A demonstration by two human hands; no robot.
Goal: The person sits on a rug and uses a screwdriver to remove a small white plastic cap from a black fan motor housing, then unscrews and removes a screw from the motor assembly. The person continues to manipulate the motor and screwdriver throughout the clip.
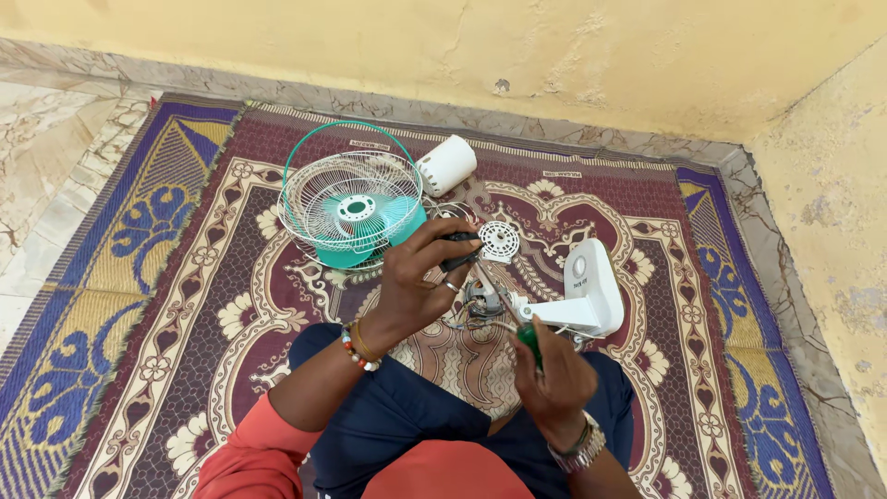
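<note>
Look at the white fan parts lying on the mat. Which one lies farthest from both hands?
The white cylindrical cover, up by the teal-rimmed grille. The perforated disc and the white base lie right beside the hands.

Fan guard with blade (pixel 351 209) lies on the mat (pixel 139 277), far left of the hands. Motor cover (pixel 446 164) just right of it, farther back. Round disc (pixel 500 240) between guard and fan base (pixel 588 291). Base at right; motor (pixel 482 300) just left of it.
</note>
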